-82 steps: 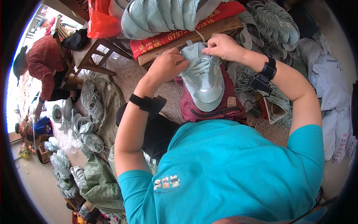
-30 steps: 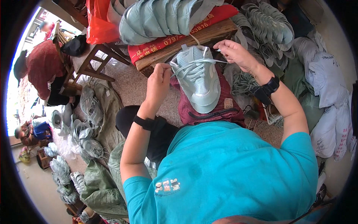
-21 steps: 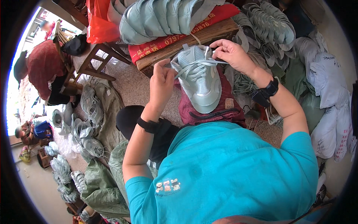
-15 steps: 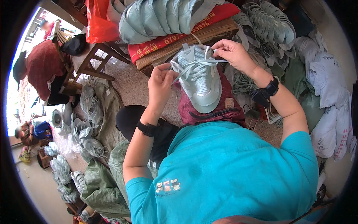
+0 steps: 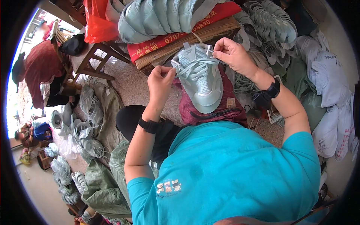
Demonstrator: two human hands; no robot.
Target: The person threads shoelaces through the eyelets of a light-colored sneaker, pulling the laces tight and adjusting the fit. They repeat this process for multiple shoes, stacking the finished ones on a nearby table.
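Observation:
A pale mint-green sneaker upper (image 5: 206, 95) rests toe toward me on maroon cloth (image 5: 228, 90) over my leg. Its flat lace (image 5: 195, 66) crosses the tongue in several rows. My left hand (image 5: 160, 81) is closed in a pinch at the upper's left side, thumb against forefinger, on the lace where it leaves the top eyelets. Opposite, my right hand (image 5: 236, 58) pinches beside the right collar edge, at the lace on that side. The very tips of the lace are too small to make out.
Stacked mint uppers (image 5: 157, 20) lie on a red-covered wooden bench (image 5: 187, 47) just beyond. More uppers hang at the far right, near white sacks (image 5: 328, 78). A wooden stool (image 5: 90, 62), bundled uppers (image 5: 92, 105) and green sacks (image 5: 103, 187) are at left, with other people sitting farther off.
My right hand has shifted slightly left and up, closer to the upper's collar. My left hand has turned a little, and the lace stretch reaching out at right no longer shows.

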